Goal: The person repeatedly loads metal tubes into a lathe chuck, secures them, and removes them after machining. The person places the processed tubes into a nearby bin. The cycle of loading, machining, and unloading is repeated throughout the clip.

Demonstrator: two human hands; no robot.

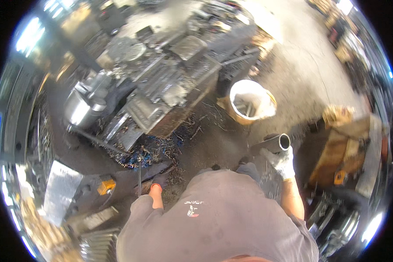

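Observation:
My right hand, in a whitish work glove soiled with grey, is closed around a dark metal tube. The tube's round hollow end faces up and to the right. My left forearm ends in an orange-red cuff beside the machine; the left hand past it is dark and smeared, so its fingers cannot be made out. Close to it stands a thin upright rod; whether the hand touches it is unclear. Ahead of the tube sits a white bucket with metal pieces inside.
A lathe-like machine fills the left and centre, with a shiny round chuck and a flat carriage. Bluish metal chips lie below it. At right stands a wooden crate. A yellow-orange box is at lower left.

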